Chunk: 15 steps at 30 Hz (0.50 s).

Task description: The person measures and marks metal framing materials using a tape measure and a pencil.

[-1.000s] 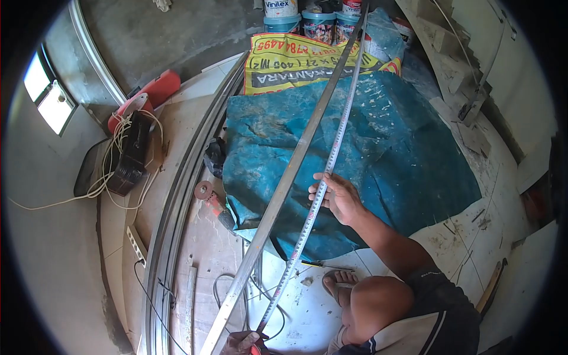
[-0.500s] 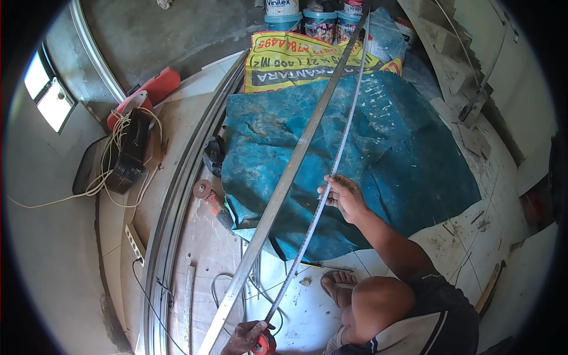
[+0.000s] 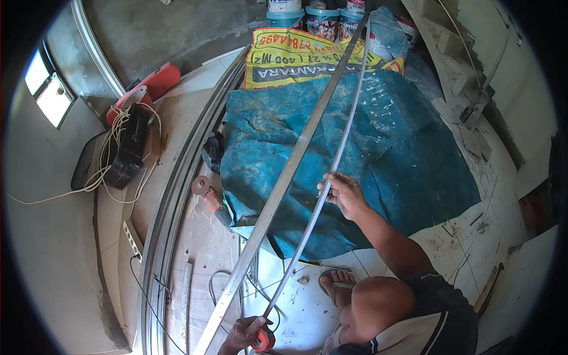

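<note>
At the bottom of the view my left hand (image 3: 241,334) is closed around a red tape measure (image 3: 263,339). Its long pale blade (image 3: 312,223) runs out from the case, away from me toward the buckets. Partway along it, my right hand (image 3: 345,194) pinches the blade between thumb and fingers. Just left of the blade lies a long metal bar (image 3: 283,182), slanting from the lower front up to the back. Whether the blade's tip hooks onto the bar's far end is too small to tell.
A blue tarp (image 3: 278,130) and a yellow banner (image 3: 266,53) lie beneath the bar. On the left are an angle grinder (image 3: 210,200), several metal profiles (image 3: 177,195), a power strip (image 3: 134,239) and a black toolbox (image 3: 130,145) draped with cord. Paint buckets (image 3: 322,25) stand behind.
The tape blade has turned slightly and its markings look less clear. The red case shows a little more beside my left hand. My right hand keeps its pinch in nearly the same place.
</note>
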Tool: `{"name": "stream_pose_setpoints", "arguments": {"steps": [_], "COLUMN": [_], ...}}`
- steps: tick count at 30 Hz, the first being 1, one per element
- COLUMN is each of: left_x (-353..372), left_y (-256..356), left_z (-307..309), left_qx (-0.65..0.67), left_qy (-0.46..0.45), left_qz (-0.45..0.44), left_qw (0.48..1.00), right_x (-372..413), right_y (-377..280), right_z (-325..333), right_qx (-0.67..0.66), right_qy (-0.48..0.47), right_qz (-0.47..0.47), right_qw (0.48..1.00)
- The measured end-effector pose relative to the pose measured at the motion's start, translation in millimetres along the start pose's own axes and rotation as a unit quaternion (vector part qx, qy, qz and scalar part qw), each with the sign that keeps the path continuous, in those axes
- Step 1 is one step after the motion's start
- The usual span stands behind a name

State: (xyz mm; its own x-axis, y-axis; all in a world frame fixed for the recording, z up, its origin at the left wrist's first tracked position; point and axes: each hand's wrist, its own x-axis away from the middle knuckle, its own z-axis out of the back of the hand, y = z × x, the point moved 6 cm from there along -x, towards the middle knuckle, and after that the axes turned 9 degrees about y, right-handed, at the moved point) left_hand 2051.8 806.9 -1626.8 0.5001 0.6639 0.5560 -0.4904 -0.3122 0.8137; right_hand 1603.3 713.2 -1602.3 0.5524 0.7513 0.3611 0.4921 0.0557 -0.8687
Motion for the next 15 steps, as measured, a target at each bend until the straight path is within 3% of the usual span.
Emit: {"name": "stream_pose_setpoints", "arguments": {"steps": [10,12,15], "left_x": [-8.5,-9.6,-12.8], "left_y": [14.5,14.2,12.5], "left_z": [-0.4,-4.4,-12.3], "left_qx": [-0.028,0.002,0.058], "left_qy": [0.004,0.010,-0.004], "left_qz": [-0.033,-0.045,-0.011], "left_qw": [0.999,0.999,0.998], "right_x": [-0.2,7.0,-5.3], "right_y": [-25.8,-48.8,-55.8], "right_z": [-5.4,-12.0,-10.1], "right_qx": [-0.017,-0.039,0.027], "right_qy": [-0.013,-0.018,-0.032], "right_qz": [0.038,0.157,0.171], "right_qw": [0.999,0.987,0.984]}}
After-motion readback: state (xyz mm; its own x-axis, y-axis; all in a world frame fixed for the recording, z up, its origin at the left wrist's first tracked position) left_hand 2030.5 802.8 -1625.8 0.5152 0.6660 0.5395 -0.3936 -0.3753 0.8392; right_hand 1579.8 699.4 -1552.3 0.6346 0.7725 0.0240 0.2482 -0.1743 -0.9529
